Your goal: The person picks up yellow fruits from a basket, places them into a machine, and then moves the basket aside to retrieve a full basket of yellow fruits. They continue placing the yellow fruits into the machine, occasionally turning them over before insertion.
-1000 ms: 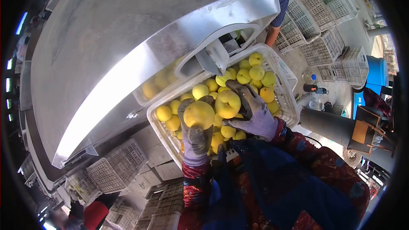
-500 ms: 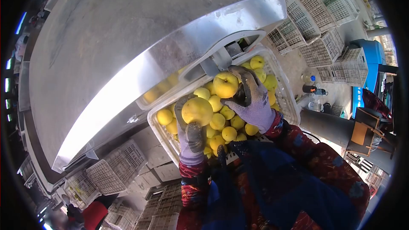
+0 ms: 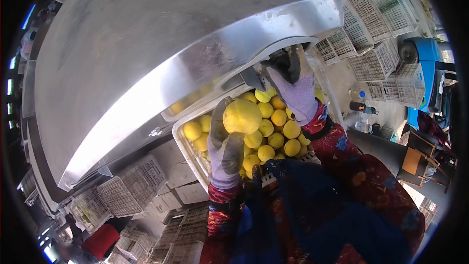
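Observation:
My left hand (image 3: 227, 149), in a lilac glove with dark palm and fingers, is closed around a large yellow round fruit (image 3: 243, 116). It holds the fruit above a white plastic crate (image 3: 183, 149) full of smaller yellow fruit (image 3: 266, 154). My right hand (image 3: 291, 76), gloved the same way, reaches over the crate's far right part to an oval opening (image 3: 310, 44) beneath the metal table's rim. Its thumb and fingers are apart, and no fruit shows between them. Shadow hides some of its fingertips.
A large metal table (image 3: 161, 39) with a bright curved rim fills the upper left. Stacked white crates (image 3: 378, 7) stand at the upper right, and others (image 3: 134, 188) at the lower left. Bottles (image 3: 359, 106) stand on the floor at right. A person in red (image 3: 101, 241) is at the lower left.
My right hand has moved up and away to the opening under the rim; the yellow fruit it held is out of sight. My left hand has risen slightly rightward with its fruit.

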